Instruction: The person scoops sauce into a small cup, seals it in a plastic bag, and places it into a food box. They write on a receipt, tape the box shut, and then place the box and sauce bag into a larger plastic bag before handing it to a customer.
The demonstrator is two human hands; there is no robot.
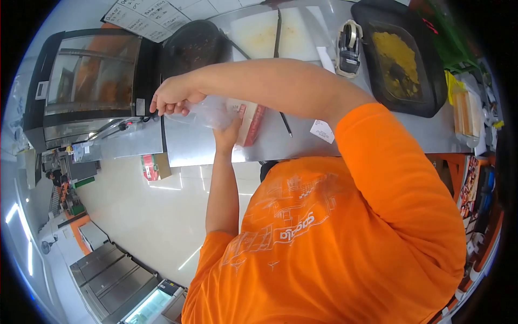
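Observation:
A clear plastic bag (208, 112) stretches between both hands over the near left of the steel table. My right hand (175, 96) reaches across from the right, its fingers curled closed on the bag's left side. My left hand (229, 132) comes up from below and is closed around the bag's right end; its fingertips are partly hidden by the plastic. Just right of my left hand lies a red and white box (251, 123). My right forearm passes over the table and covers part of it.
On the steel table (186, 146) are a dark round pan (195, 48), a white cutting board (256, 35) with a knife (278, 32), a black label gun (349, 48), a pen (286, 123), a paper slip (322, 130) and a black tray (431, 81) of yellow food. A glass-fronted cabinet (89, 81) stands left.

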